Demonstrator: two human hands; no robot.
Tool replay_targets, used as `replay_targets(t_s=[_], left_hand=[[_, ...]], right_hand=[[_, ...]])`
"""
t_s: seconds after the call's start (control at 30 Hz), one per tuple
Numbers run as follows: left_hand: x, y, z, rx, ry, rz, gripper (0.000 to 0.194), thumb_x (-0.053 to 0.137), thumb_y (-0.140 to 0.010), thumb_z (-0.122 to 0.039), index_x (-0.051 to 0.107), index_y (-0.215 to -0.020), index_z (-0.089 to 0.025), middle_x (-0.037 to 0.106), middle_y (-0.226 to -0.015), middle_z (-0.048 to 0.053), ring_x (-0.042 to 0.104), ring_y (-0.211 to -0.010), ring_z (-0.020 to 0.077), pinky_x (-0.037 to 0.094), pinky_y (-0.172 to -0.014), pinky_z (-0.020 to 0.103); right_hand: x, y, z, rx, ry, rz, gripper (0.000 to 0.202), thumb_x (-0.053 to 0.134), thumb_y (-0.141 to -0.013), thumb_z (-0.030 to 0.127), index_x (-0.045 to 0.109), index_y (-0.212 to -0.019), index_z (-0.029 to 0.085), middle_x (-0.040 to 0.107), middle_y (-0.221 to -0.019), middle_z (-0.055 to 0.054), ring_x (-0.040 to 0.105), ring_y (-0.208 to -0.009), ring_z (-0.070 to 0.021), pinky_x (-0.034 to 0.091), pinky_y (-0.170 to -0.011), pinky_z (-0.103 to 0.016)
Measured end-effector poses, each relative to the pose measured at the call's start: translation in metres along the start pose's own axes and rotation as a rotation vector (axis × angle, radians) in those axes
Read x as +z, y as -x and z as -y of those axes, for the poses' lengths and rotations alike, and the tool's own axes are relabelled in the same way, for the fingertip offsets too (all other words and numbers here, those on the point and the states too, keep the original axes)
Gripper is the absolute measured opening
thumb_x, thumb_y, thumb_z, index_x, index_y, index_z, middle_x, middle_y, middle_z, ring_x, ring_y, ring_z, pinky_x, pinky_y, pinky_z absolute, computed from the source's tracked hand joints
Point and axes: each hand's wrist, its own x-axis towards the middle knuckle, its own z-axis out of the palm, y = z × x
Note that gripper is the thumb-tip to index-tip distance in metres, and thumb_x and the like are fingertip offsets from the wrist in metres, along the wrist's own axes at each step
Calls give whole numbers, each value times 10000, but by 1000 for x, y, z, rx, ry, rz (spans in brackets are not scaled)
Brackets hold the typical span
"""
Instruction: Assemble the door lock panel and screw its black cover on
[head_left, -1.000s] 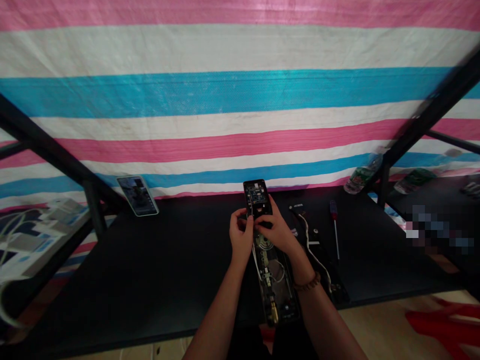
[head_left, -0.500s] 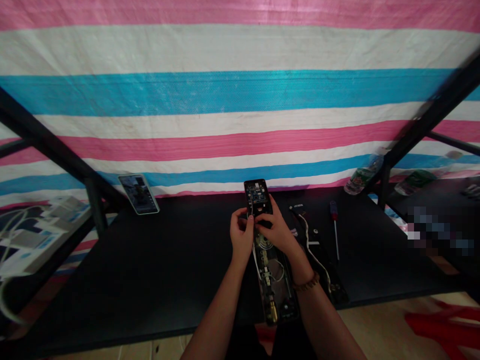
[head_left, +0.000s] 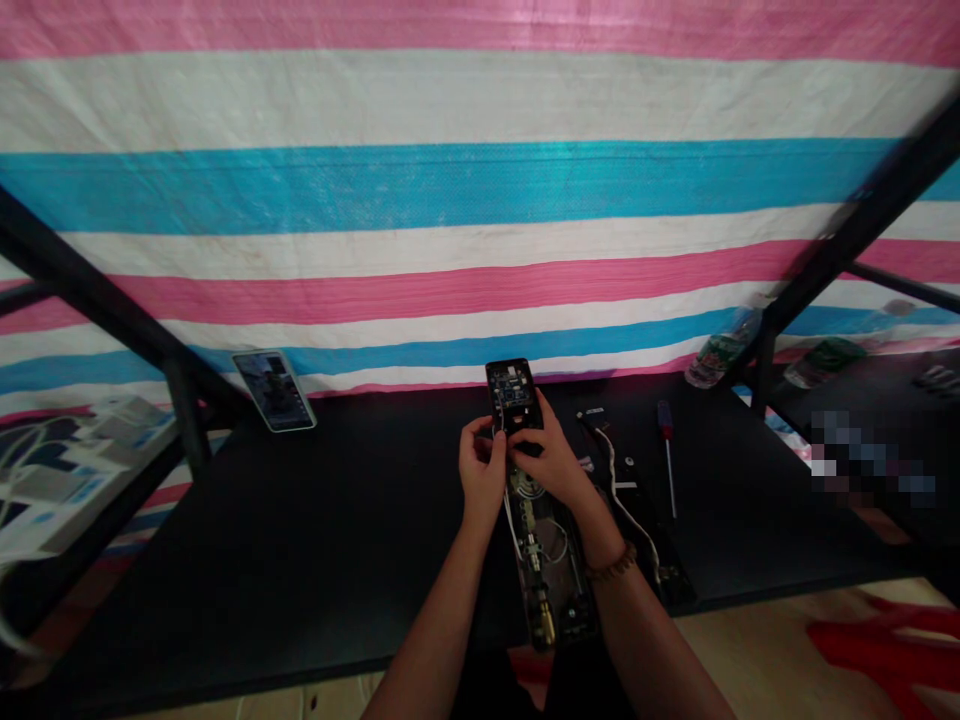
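Note:
A long black smart door lock panel (head_left: pixel 551 575) lies opened before me, its inner side up. A green-black circuit board (head_left: pixel 513 386) sits at its far end, and a brass-coloured cylinder (head_left: pixel 547 625) at the near end. My left hand (head_left: pixel 482 468) grips the panel's left edge below the board, thumb and fingers bent together at a thin white cable (head_left: pixel 511 515). From the right, my right hand (head_left: pixel 550 452) closes on the same part, its thumb and index finger almost meeting the left thumb. What lies between the fingertips is too small to make out.
Right of the panel lies a second black lock part (head_left: pixel 664 560) with a white cable (head_left: pixel 616 480). Beyond it is a screwdriver (head_left: pixel 667 455). A plastic bottle (head_left: pixel 709 362) leans at the back right, and a phone (head_left: pixel 274 391) stands at the back left of the black table (head_left: pixel 322 540).
The view has shifted very slightly. Both hands keep their hold at the same spot on the lock panel.

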Motion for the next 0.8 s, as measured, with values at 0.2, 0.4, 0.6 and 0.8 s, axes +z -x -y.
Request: replay_targets(t_s=[0.2, 0.4, 0.6, 0.8], left_hand=[[1, 0, 0, 2, 10, -7, 287, 697, -825, -329, 620, -1069, -201, 627, -872, 11, 565, -667, 131, 472, -641, 258], [0, 1, -1, 7, 13, -4, 275, 693, -823, -301, 619, -1065, -193, 619, -839, 3, 547, -644, 124, 465, -621, 251], [0, 2, -2, -3, -2, -11, 291, 701, -825, -329, 624, -1071, -194, 588, -777, -15, 531, -628, 128, 450, -606, 252], [0, 2, -2, 0, -6, -2, 307, 708, -824, -354, 618, -1075, -201, 599, -798, -8, 538, -634, 132, 455, -618, 259]], right_hand=[[-1, 1, 1, 55, -65, 17, 57, 747, -778, 244, 796, -801, 225, 193, -1670, -37, 306, -1495, -308, 271, -1205, -445], [-2, 0, 1, 41, -36, 34, 67, 735, -791, 253, 792, -812, 225, 168, -1676, -38, 295, -1500, -300, 267, -1203, -437], [-1, 0, 4, 40, -23, 31, 83, 723, -809, 277, 791, -821, 230, 227, -1657, -45, 284, -1505, -290, 261, -1207, -432], [-1, 2, 4, 30, -18, 13, 68, 723, -783, 231, 781, -816, 223, 199, -1665, -41, 272, -1509, -297, 282, -1199, -436]])
